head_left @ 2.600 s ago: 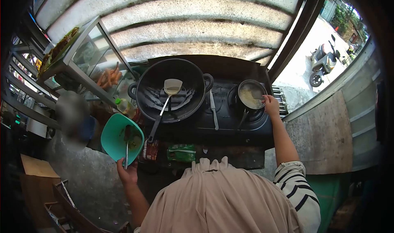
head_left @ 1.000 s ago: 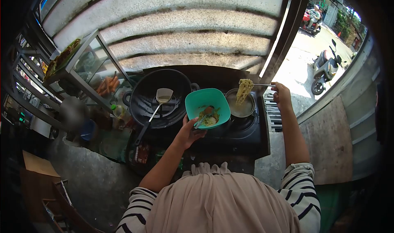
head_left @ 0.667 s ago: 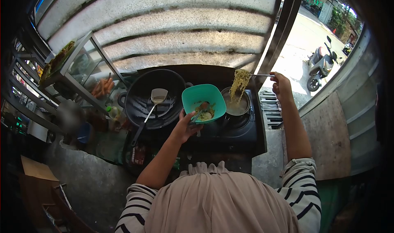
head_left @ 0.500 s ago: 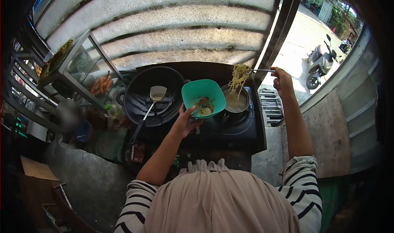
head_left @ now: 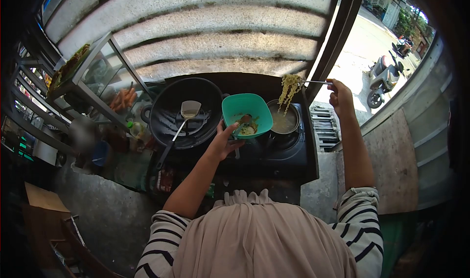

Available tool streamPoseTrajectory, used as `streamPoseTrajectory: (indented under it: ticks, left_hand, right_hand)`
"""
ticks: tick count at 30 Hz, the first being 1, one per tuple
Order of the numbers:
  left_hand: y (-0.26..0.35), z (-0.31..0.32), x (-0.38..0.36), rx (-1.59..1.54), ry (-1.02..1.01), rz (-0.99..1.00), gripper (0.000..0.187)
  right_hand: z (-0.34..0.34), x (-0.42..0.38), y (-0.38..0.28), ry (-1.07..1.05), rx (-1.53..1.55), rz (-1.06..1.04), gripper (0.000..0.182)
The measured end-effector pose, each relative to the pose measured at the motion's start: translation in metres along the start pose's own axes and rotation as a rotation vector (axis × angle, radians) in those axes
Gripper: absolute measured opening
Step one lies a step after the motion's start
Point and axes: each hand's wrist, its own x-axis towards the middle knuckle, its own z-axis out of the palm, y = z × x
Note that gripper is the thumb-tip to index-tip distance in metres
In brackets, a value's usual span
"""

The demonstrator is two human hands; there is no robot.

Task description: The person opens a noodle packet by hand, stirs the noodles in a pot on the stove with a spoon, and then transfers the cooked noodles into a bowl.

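My left hand grips a teal plastic bowl by its near left side, thumb over the rim. Inside lie a spoon and some yellowish seasoning or sauce; the bowl tilts slightly toward me. In my closed right hand is the thin metal handle of a utensil whose head is hidden by noodles. Curly yellow noodles hang from it above a small pot of cloudy liquid on the stove. The bowl is just left of that pot.
A large black wok holding a metal spatula sits on the left burner. Further left stands a glass display case with carrots, and bottles beside it. Corrugated panels rise behind; a scooter is parked outside.
The noodles have risen slightly and shifted right, with fewer strands hanging. My right hand and the bowl in my left hand appear a little further right.
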Motion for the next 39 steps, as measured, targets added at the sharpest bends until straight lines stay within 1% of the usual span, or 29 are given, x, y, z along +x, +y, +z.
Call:
streamPoseTrajectory:
  ticks: [4,7,9,11,14,16,17,20,22,23,24,26,27,29,30,32,33,34,36,38,39]
  left_hand:
    - [0.006,0.011,0.008,0.037,0.009,-0.008,0.089]
    - [0.010,0.021,0.014,0.063,-0.017,-0.001,0.091]
    - [0.014,0.029,0.017,0.085,-0.060,-0.020,0.098]
    - [0.016,0.037,0.019,0.077,-0.062,-0.037,0.095]
    - [0.016,0.043,0.022,0.065,-0.073,-0.062,0.093]
    - [0.016,0.045,0.023,0.059,-0.085,-0.069,0.093]
    - [0.015,0.045,0.022,0.055,-0.088,-0.071,0.093]
    - [0.011,0.040,0.022,0.037,-0.114,-0.067,0.092]
    - [0.011,0.038,0.020,0.025,-0.136,-0.062,0.091]
    - [0.012,0.037,0.017,0.019,-0.161,-0.057,0.090]
    - [0.013,0.038,0.016,0.012,-0.187,-0.051,0.089]
    - [0.014,0.040,0.014,0.019,-0.172,-0.058,0.088]
    - [0.014,0.041,0.014,0.024,-0.160,-0.062,0.086]
    - [0.014,0.041,0.018,0.037,-0.165,-0.068,0.086]
    - [0.012,0.040,0.019,0.051,-0.172,-0.074,0.086]
    - [0.009,0.038,0.022,0.037,-0.166,-0.074,0.086]
    - [0.008,0.038,0.023,0.026,-0.164,-0.071,0.085]
    - [0.007,0.039,0.023,0.028,-0.169,-0.075,0.085]
    - [0.007,0.038,0.021,0.032,-0.192,-0.050,0.087]
    - [0.006,0.040,0.020,0.049,-0.182,-0.044,0.087]
    - [0.006,0.040,0.020,0.063,-0.165,-0.036,0.088]
  right_hand:
    - [0.013,0.005,-0.045,-0.014,0.048,-0.086,0.023]
    - [0.024,0.006,-0.080,-0.006,0.049,-0.107,0.023]
    - [0.032,0.006,-0.100,-0.032,0.053,-0.140,0.023]
    - [0.038,0.004,-0.115,-0.090,0.053,-0.183,0.023]
    - [0.044,0.003,-0.124,-0.143,0.055,-0.186,0.023]
    - [0.048,0.000,-0.116,-0.177,0.047,-0.181,0.022]
    - [0.051,-0.004,-0.108,-0.154,0.032,-0.146,0.023]
    - [0.054,-0.010,-0.069,-0.205,-0.031,-0.072,0.024]
    - [0.055,-0.013,-0.036,-0.292,-0.156,-0.091,0.025]
    - [0.055,-0.013,-0.019,-0.294,-0.240,-0.114,0.026]
    - [0.056,-0.018,-0.009,-0.342,-0.323,-0.130,0.024]
    - [0.065,-0.038,-0.003,-0.366,-0.666,-0.359,0.019]
    - [0.066,-0.046,-0.004,-0.367,-0.665,-0.357,0.019]
    - [0.068,-0.060,-0.011,-0.521,-0.945,-0.984,0.016]
    - [0.066,-0.065,-0.016,-0.522,-0.945,-0.980,0.016]
    - [0.056,-0.071,-0.024,-0.318,-0.888,-0.948,0.015]
    - [0.043,-0.069,-0.022,-0.175,-0.869,-0.842,0.015]
    - [0.038,-0.070,-0.019,-0.022,-0.796,-0.798,0.018]
    - [0.011,-0.061,0.007,0.154,-0.747,-0.498,0.022]
    - [-0.013,-0.054,0.058,0.188,-0.658,-0.434,0.024]
    - [-0.021,-0.055,0.081,0.136,-0.523,-0.307,0.024]
